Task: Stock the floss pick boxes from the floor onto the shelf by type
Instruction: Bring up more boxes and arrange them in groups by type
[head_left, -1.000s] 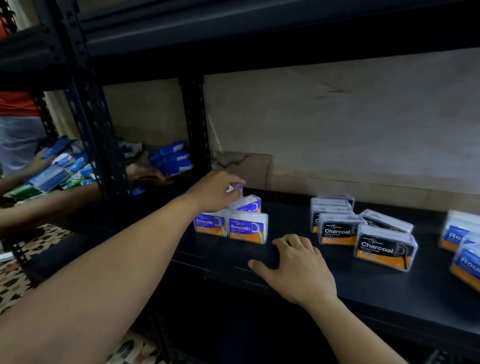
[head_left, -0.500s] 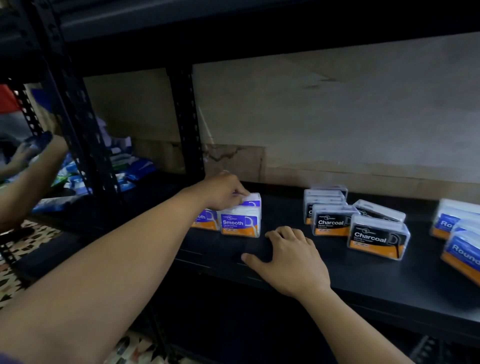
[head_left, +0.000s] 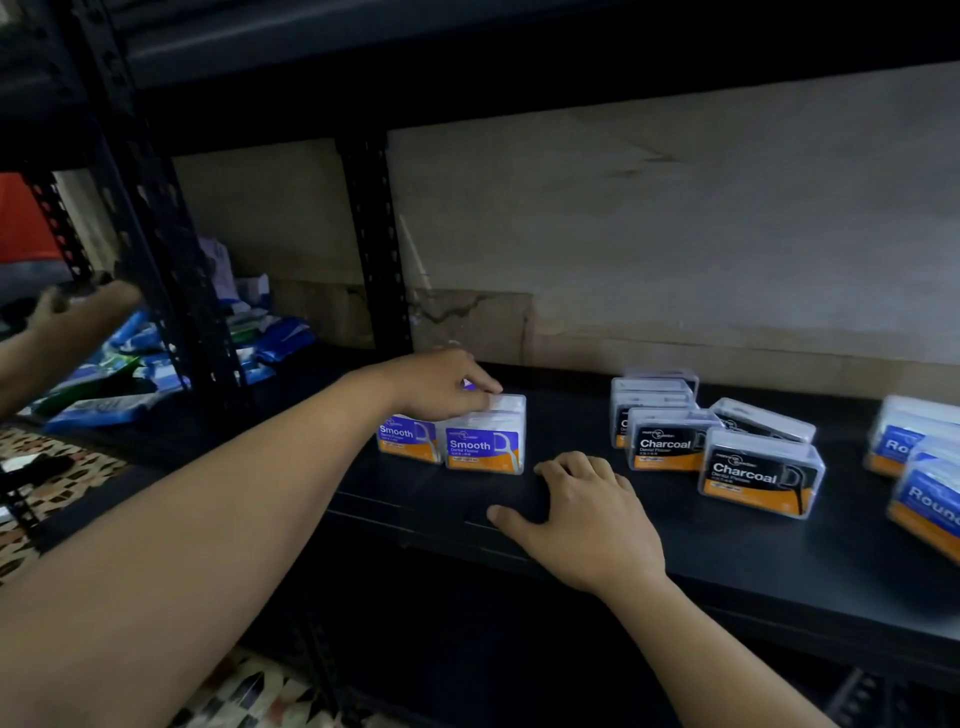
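Purple "Smooth" floss pick boxes (head_left: 483, 447) stand side by side on the black shelf (head_left: 597, 525). My left hand (head_left: 441, 384) rests on their tops, fingertips curled over the back box; a firm grip is unclear. My right hand (head_left: 582, 519) lies flat on the shelf's front edge, fingers apart, holding nothing. To the right stand several black "Charcoal" boxes (head_left: 758, 478), one lying tilted behind. Blue "Round" boxes (head_left: 924, 499) sit at the far right, cut off by the frame.
A black upright post (head_left: 374, 249) rises behind the Smooth boxes. Left of it, blue and green packets (head_left: 270, 338) lie heaped on the neighbouring shelf. Another person's hand (head_left: 78, 312) reaches in at the far left. Patterned floor (head_left: 47, 467) shows below.
My left hand has pushed the tilted Smooth box upright against the others. The other person's hand has drawn back to the left. My right hand has stayed put.
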